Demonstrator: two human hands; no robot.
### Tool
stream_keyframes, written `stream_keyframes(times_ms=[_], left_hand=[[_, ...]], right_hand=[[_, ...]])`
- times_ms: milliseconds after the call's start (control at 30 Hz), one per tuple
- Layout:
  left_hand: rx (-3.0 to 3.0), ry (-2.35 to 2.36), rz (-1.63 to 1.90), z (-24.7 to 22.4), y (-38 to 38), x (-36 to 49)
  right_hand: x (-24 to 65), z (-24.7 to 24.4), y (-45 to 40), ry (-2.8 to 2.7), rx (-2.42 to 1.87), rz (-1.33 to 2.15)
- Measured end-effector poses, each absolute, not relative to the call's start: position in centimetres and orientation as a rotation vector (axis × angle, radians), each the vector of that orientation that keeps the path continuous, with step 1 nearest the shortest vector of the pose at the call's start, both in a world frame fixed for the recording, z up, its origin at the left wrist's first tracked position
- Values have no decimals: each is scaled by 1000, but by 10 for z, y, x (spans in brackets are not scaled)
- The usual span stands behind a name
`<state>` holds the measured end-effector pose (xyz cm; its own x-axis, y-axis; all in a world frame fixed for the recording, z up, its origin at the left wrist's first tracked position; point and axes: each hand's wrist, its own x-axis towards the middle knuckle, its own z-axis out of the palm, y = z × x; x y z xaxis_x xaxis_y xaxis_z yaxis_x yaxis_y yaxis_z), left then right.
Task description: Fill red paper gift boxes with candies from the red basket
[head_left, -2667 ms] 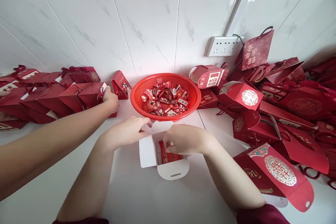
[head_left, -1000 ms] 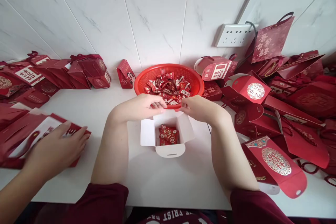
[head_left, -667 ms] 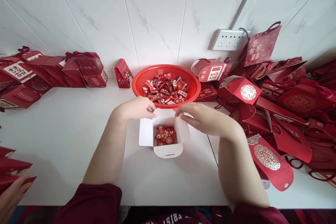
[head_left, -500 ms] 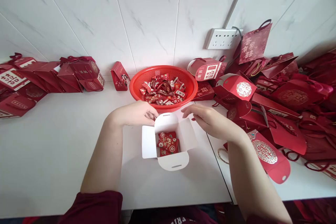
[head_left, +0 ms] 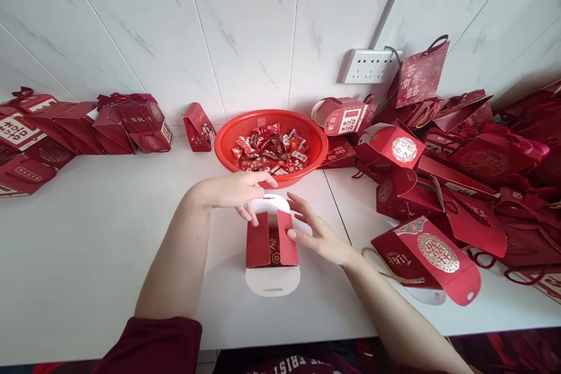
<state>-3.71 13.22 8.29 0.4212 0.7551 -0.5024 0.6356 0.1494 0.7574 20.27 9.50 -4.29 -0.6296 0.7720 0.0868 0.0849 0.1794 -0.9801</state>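
Box (head_left: 258, 251), lower centre: likely light, creasable; grip sides. My left hand (head_left: 241, 190) and right hand (head_left: 323, 241): half-open, fingertips at flaps (head_left: 287, 248), grasping nothing.

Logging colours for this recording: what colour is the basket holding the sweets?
The basket is bright red, clearest in the head view.

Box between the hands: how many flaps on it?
4: left red flap and right red flap, both folded inward; far white flap, toward the basket; near white flap, opposite. None appears hidden.

Head camera looks forward and down, fairly close.
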Motion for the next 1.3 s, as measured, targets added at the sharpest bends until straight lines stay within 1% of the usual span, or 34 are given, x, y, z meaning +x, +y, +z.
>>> stream_keyframes(times_ms=[200,300,400,500,567,667,800,933,1000,1133,1300], left_hand=[[1596,1260,68,84,132,-30],[1772,1189,94,86,126,-26],[1966,1215,281,78,115,-23],[2109,1279,629,52,102,-22],[2081,1244,831,27,94,-23],[1771,1114,937,-16,87,-24],[1410,917,1076,-57,83,-20],[1623,920,1340,-73,81,-19],[1727,961,1394,-76,80,-20],[1698,918,1367,-86,80,-20],[1658,848,1336,-95,81,-19]], right_hand=[[188,-46,85,-1786,-726,1590],[186,-46,84,-1777,-738,1478],[189,-45,86,-1764,-795,1310],[191,-46,88,-1740,-917,1148],[191,-48,88,-1713,-969,1052],[188,-51,88,-1702,-944,958],[189,-56,88,-1791,-797,967],[200,-59,97,-2050,-579,1017],[207,-59,103,-2160,-520,1042],[217,-57,108,-2257,-526,1069],[211,-56,102,-2136,-553,994]])
